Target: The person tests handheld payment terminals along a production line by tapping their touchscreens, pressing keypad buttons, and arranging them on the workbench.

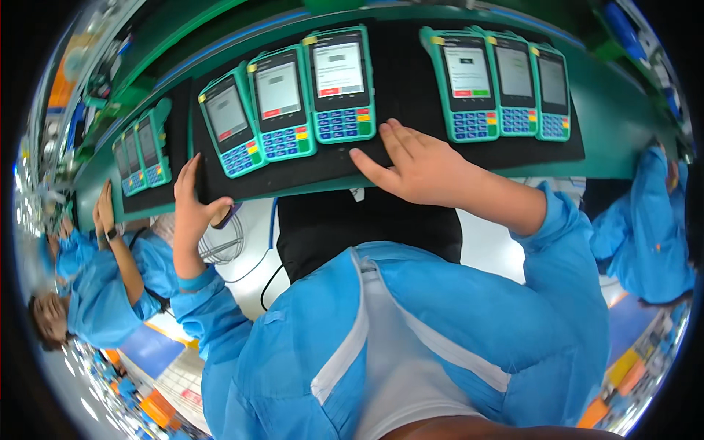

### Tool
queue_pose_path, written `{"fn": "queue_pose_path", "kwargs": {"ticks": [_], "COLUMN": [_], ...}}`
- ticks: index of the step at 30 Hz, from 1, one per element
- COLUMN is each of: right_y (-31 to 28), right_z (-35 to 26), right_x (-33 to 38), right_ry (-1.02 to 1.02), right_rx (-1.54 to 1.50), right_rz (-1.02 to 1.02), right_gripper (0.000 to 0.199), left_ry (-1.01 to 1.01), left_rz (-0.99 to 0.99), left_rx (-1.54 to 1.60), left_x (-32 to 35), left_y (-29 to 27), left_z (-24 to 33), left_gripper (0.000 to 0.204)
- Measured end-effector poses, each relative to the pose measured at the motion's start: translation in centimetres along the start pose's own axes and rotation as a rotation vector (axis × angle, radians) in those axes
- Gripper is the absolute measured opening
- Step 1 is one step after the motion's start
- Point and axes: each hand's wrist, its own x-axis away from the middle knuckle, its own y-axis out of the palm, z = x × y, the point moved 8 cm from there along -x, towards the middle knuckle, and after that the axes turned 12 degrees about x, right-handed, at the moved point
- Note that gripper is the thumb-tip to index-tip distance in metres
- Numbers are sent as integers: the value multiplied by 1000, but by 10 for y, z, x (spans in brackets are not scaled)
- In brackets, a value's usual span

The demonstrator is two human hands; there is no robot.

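Worktop (609, 139): green, w/ black matting (403, 88) laid on it. Ctr trio of green-cased card terminals on matting, side by side, slightly fanned: 1st terminal (229, 125), 2nd terminal (281, 103) and 3rd terminal (342, 84). All face up, screens at far end, blue keypads toward the person. 3rd screen brightest; 1st and 2nd greyer, each w/ a red block at the bottom.

R hand (422, 163): palm down at near edge of matting, fingertips just beside lower R corner of 3rd terminal, thumb extended below its keypad. Grip released, nothing held. Contact w/ casing: can't tell.

L hand (192, 213): at worktop edge, L of 1st terminal and apart from it. Fingers raised, thumb spread; grip released. Small dark item near thumb, partly hidden; contact can't be confirmed.

Second trio (466, 84) of same type to R on matting; its far-R screen dimmest. Third trio (149, 143) farther L, near hands of a co-worker (110, 293) in blue. Another co-worker (645, 227), also blue-clad, at far R. Coiled cable (227, 246) below worktop, L side. Person's own jacket (293, 352): blue w/ pale strips.
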Motion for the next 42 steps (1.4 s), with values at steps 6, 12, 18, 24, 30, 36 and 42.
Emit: {"fn": "queue_pose_path", "kwargs": {"ticks": [6,12,18,24,30,36,42], "right_y": [-43,-44,-33,-41,-37,-3,15], "right_z": [57,88,90,80,90,144,197], "right_x": [47,105,113,98,105,137,186], "right_ry": [512,832,919,829,772,1146,1474], "right_rx": [-261,-148,-154,-169,-354,-676,-787], "right_rz": [87,264,181,265,496,365,346], "right_gripper": [53,62,70,72,74,62,60], "left_ry": [-23,-334,-480,-261,-119,58,99], "left_rz": [-113,103,56,136,153,108,101], "left_rx": [158,588,-33,-458,-352,-217,-24], "left_x": [-10,-24,-72,-97,-110,-119,-120], "left_y": [3,-15,-16,-3,55,119,159], "left_z": [5,-55,-77,-40,45,139,187], "left_gripper": [105,56,48,50,47,47,46]}}
